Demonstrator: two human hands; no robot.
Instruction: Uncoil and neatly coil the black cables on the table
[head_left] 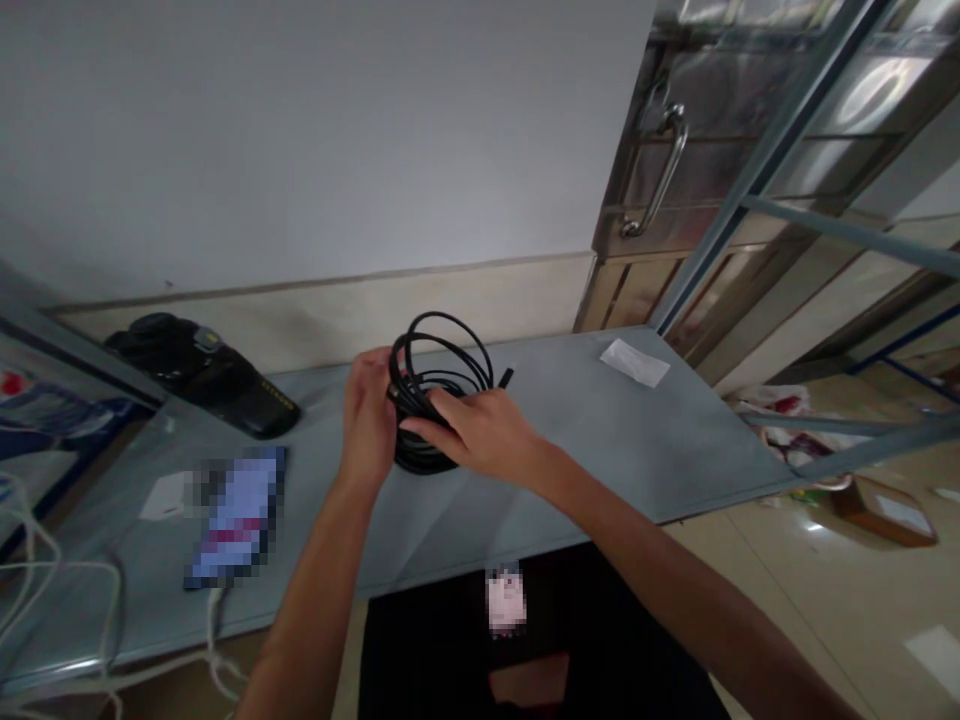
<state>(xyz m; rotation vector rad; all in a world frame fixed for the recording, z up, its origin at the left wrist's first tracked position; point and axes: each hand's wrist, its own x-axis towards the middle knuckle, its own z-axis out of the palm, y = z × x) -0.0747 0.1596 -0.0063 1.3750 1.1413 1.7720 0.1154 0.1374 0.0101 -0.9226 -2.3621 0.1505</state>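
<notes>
A coil of black cable (442, 375) sits above the grey metal table (645, 440), near its back edge. My left hand (369, 415) grips the coil's left side with the fingers curled round the strands. My right hand (480, 428) lies over the front of the coil, fingers pinched on the strands. One loop stands up above the hands, and a free cable end with a plug (505, 377) sticks out to the right.
A black bag (202, 375) lies at the table's back left. A blurred phone (236, 515) and a white card (166, 495) lie at front left, white cords (45, 590) beside them. A white paper (634, 362) lies at back right. A metal door with handle (664, 165) stands behind.
</notes>
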